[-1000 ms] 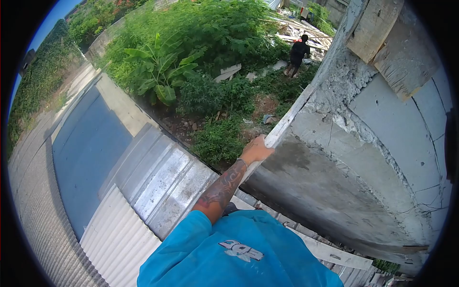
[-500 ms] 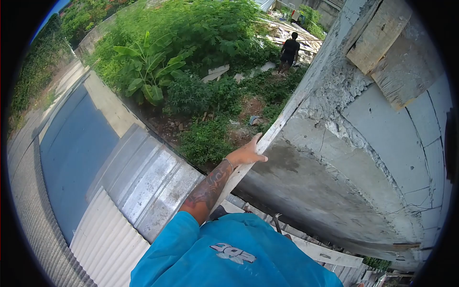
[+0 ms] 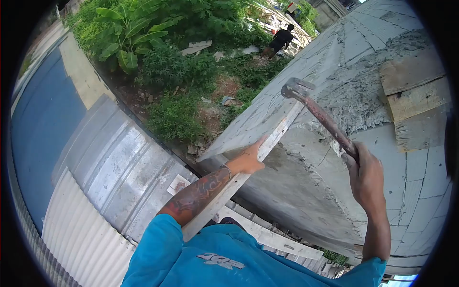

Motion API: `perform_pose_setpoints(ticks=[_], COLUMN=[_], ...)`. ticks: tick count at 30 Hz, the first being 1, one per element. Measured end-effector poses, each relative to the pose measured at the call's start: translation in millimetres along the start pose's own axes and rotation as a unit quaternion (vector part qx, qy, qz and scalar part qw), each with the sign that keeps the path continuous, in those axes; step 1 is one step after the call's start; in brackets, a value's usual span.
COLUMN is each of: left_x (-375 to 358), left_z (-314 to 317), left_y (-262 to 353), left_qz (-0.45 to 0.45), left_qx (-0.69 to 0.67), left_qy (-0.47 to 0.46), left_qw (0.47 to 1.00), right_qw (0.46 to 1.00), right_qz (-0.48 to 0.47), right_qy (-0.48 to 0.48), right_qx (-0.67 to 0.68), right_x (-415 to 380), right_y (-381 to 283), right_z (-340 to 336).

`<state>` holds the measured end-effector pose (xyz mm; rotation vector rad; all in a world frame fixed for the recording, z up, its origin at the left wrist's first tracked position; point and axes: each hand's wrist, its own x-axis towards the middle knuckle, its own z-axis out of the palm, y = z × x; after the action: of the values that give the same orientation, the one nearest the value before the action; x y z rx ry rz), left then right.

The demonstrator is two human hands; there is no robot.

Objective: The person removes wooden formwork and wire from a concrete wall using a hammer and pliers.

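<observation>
My left hand [image 3: 247, 160] is wrapped round a long pale wooden plank [image 3: 280, 129], which slants up from my body along the corner of the grey wall. In my right hand [image 3: 366, 174] is a claw hammer [image 3: 330, 123], gripped near the end of its worn reddish handle. Its metal head overlaps the plank's upper end in this view. Rough mortar and grey block wall [image 3: 311, 167] lie just beyond the plank, below the hammer.
Nailed-looking wooden boards [image 3: 416, 100] sit against the blockwork at the right. Corrugated metal roofing [image 3: 119, 162] and a blue roof panel [image 3: 43, 129] spread below on the left. A person in dark clothes [image 3: 280, 40] is among plants and timber far below.
My right hand has come into view with the hammer raised to the plank's top. My left hand keeps hold of the plank, whose upper end now shows away from the wall corner.
</observation>
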<state>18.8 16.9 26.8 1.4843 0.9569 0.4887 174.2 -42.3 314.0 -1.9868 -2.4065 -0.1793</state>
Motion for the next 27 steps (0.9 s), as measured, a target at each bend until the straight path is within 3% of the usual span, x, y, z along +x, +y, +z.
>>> perform_pose_setpoints(ticks=[2,5,8,12,16,17,20,22,25,27], left_x=[9,3,-4,1,8,8,3,0,13,2], left_z=[10,3,-8,-3,6,6,-3,-8,16,3], left_y=[-21,-11,-5,-14,-19,-18,-13,-5,-26,-15], left_qz=[0.030,-0.013,-0.044,-0.028,-0.050,-0.047,-0.054,-0.087,-0.030,-0.054], left_qx=[-0.035,-0.024,-0.003,-0.014,-0.012,-0.018,-0.018,0.003,-0.015,-0.009], left_qy=[0.013,-0.005,-0.026,-0.026,-0.040,-0.041,-0.045,-0.057,-0.006,-0.020], left_qw=[0.999,1.000,0.999,0.999,0.998,0.998,0.997,0.995,0.999,0.998], right_qw=[0.981,0.953,0.925,0.861,0.956,0.969,0.967,0.897,0.940,0.959], right_qz=[-0.124,-0.164,-0.090,-0.003,-0.045,-0.125,-0.075,-0.034,-0.027,-0.042], right_qy=[0.082,0.023,-0.118,-0.258,-0.106,-0.040,-0.103,-0.254,-0.144,-0.085], right_qx=[-0.126,-0.254,-0.350,-0.439,-0.268,-0.210,-0.222,-0.361,-0.307,-0.266], right_x=[77,185,242,273,292,300,280,269,274,264], right_y=[-23,-25,4,9,-1,25,38,55,8,-9], right_z=[5,43,94,94,97,111,127,134,112,97])
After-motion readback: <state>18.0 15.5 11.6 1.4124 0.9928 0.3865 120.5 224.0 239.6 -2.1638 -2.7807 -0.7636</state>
